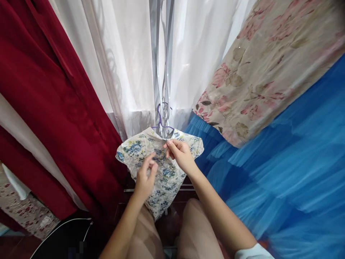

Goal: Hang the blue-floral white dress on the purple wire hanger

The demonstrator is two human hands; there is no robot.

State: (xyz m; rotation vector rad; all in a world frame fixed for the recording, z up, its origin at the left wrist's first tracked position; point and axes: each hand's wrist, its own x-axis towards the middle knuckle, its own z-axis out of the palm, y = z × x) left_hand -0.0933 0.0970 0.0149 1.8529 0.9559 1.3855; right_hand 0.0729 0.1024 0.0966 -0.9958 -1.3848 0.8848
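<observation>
A small cream top with blue flowers [134,148] hangs on a purple hanger [159,116] in front of me. My right hand [180,154] pinches the fabric near the neckline, fingers closed on it. Below and to the left, my left hand [145,177] has its fingertips drawn together against the front of the top, and whether it grips the cloth is hard to make out. Both forearms reach up from the bottom of the view.
A dark red curtain [45,100] hangs at the left and a white sheer curtain [129,64] at the middle. Blue tulle fabric [291,172] fills the right, with a pink floral cloth [266,64] above it. My knees [194,230] show below.
</observation>
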